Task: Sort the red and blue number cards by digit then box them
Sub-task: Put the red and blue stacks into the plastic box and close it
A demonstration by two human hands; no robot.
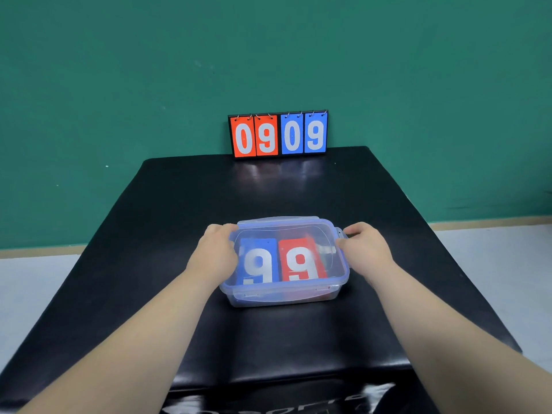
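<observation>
White lettering [298,404] on the black table's [268,189] near edge is unreadable. The left hand [216,249] and right hand [366,249] curl over opposite ends of the lid [283,224] on the clear box [283,297]. Inside lie two cards: a blue 9 [260,264] and a red 9 [301,261]. Behind, a scoreboard [279,134] shows four cards: red 0 9, blue 0 9.

Diffuse, fairly bright light fills the scene evenly, leaving only a faint soft shadow at the foot of the clear plastic box [283,297]. The glossy black padded table [298,189] mirrors pale streaks below the red-and-blue flip scoreboard [278,134]. The box's hazy translucent lid [283,230] veils the number cards [301,264]. Detail is soft throughout, and wide-angle stretch bows the edges.
</observation>
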